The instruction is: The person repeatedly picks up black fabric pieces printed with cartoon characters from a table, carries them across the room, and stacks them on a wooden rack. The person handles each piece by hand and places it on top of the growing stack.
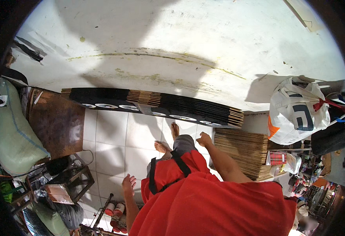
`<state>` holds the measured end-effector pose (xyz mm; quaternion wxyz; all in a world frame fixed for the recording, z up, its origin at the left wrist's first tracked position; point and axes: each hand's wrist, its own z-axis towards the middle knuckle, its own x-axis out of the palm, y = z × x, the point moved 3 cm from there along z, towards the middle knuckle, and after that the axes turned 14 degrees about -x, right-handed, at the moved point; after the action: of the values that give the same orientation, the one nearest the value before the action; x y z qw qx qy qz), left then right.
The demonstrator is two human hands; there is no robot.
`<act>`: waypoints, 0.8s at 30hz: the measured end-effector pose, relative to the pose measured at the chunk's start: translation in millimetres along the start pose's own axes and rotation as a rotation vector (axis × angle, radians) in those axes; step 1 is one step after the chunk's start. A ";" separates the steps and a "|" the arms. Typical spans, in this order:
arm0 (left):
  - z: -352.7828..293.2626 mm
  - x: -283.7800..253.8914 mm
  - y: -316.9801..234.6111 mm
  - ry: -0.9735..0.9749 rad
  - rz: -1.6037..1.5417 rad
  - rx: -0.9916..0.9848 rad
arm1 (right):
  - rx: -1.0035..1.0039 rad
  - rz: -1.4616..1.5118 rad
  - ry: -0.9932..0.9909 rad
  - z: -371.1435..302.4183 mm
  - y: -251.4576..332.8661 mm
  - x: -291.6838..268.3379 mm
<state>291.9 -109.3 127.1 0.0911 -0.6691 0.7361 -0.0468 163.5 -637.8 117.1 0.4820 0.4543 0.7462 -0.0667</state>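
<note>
My left hand [129, 185] hangs at my left side above the tiled floor, fingers loosely apart and holding nothing. My right hand [204, 139] is held out in front with its fingers curled in, and nothing shows in it. It is nearest to a tall stack of brown flattened cardboard [239, 151] on the right, apart from it as far as I can see. In front of my feet, a long stack of black panels [113, 97] with brown edges and white round prints leans along the white wall.
A brown wooden panel [56, 122] and a full pale green sack [13, 131] stand on the left. Nearer is a wooden frame [72, 185], with red-and-white cans [118, 210] beside it. A white bag [298, 110] sits above the cardboard, with cluttered shelves [318, 173] at right.
</note>
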 end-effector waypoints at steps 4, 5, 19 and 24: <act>10.1 -13.9 28.4 -0.010 0.067 -0.092 | 0.096 0.070 -0.106 11.5 -20.2 -17.3; 12.7 -22.8 36.5 -0.032 0.078 -0.101 | 0.148 0.130 -0.172 17.3 -26.8 -21.7; -7.2 -90.7 33.2 -0.173 0.055 -0.045 | 0.276 0.932 -0.267 73.1 -8.5 -42.3; -22.4 -80.5 16.9 -0.143 0.063 0.041 | 0.236 0.973 -0.231 69.0 19.3 -54.9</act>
<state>278.1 -28.9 151.6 0.1586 -0.6451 0.7474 -0.0109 230.0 -697.4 130.1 0.4820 0.7900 0.3776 0.0318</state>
